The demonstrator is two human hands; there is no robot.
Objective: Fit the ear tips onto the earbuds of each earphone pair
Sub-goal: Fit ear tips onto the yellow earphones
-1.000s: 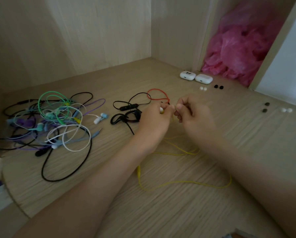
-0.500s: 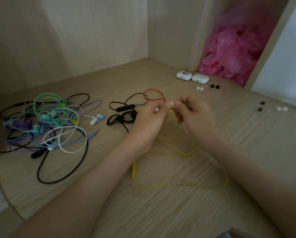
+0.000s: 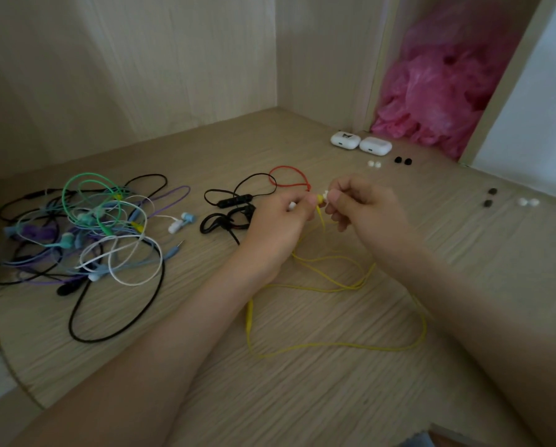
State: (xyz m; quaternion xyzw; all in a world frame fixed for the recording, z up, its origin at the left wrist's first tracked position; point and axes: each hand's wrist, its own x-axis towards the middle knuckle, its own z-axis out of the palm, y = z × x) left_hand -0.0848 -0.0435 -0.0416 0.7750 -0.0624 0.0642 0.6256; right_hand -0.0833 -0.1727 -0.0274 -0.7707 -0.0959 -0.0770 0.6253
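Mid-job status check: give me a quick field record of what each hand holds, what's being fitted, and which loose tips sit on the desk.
left hand: grips the yellow earbud; its yellow cable trails onto the desk
right hand: pinches a white ear tip against that earbud
fit: too small to tell whether it is seated
loose tips: white pair and black pair near the white cases; dark pair and second white pair further right
waiting: tangled earphones at left; black neckband set beside the left hand

Left, earphone tangle (image 3: 86, 233); far right, cases (image 3: 360, 143), probably tips (image 3: 374, 163).
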